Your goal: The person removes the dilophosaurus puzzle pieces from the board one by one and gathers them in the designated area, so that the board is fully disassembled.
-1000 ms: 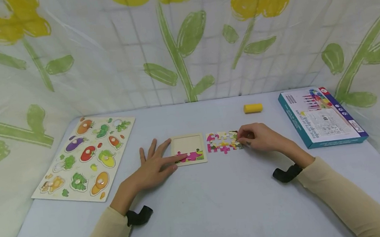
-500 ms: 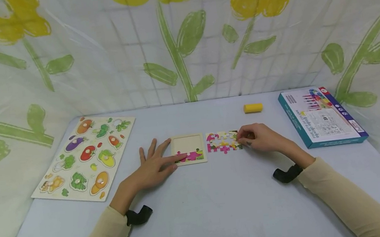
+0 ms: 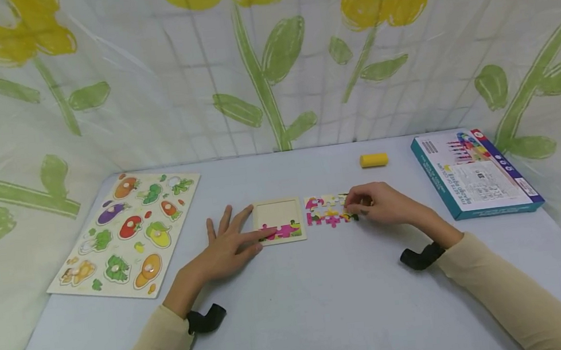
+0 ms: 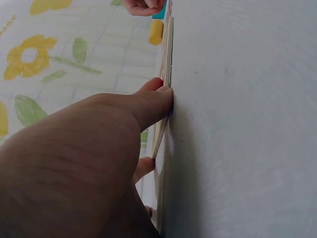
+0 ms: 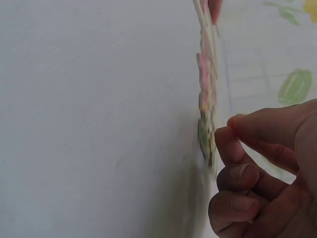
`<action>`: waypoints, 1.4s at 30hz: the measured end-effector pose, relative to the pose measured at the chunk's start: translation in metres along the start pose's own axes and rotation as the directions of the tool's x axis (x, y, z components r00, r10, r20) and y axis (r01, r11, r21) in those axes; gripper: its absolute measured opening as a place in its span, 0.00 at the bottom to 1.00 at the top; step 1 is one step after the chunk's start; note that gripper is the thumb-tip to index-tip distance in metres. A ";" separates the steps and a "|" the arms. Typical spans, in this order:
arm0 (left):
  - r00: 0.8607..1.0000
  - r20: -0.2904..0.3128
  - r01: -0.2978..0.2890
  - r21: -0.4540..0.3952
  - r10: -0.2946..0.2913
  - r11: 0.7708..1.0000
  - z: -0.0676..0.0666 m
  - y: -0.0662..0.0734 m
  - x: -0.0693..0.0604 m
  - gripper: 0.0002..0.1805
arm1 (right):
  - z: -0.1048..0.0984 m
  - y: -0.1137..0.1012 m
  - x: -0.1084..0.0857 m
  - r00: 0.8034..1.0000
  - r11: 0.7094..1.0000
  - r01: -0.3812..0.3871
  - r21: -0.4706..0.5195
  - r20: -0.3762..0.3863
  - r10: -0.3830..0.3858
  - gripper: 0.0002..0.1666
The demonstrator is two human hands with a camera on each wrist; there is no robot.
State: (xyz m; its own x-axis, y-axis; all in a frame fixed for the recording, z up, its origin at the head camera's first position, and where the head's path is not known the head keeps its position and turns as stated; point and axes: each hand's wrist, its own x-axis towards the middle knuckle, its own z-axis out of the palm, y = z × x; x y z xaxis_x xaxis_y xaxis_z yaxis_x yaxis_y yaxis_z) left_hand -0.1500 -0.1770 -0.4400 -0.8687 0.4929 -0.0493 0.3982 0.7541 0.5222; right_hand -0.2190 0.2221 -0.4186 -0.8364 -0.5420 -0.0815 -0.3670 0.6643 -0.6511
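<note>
My left hand lies with fingers spread at the left of a small wooden puzzle frame. Its index finger rests on the pink and green puzzle pieces along the frame's bottom row; in the left wrist view, the thumb touches the frame's edge. Right of the frame lie loose, colourful jigsaw pieces, roughly laid out as a square with gaps. Over their right side, my right hand has thumb and index tips together at a puzzle piece, mostly hidden by the fingers. The other right fingers are curled in the right wrist view.
A vegetable peg-puzzle board lies at the left of the white table. At the back right stand a yellow cylinder and a teal-edged box. A flower-printed curtain hangs behind.
My right hand has shifted slightly left over the right-hand loose pieces, covering more of them. The left hand and the frame have stayed put.
</note>
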 end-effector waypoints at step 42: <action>0.997 -0.059 0.038 -0.083 -0.043 0.996 0.000 -0.002 0.001 0.38 | 0.076 -0.102 0.090 0.938 0.962 0.272 0.005 0.222 -0.267 0.16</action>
State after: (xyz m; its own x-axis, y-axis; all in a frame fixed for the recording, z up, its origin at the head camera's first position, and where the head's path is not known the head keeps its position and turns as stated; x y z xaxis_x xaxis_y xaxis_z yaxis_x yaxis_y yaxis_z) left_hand -0.1517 -0.1775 -0.4412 -0.9010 0.4333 -0.0218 0.3388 0.7340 0.5886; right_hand -0.2258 0.0667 -0.4172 -0.5961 -0.7998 -0.0706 -0.5788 0.4890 -0.6526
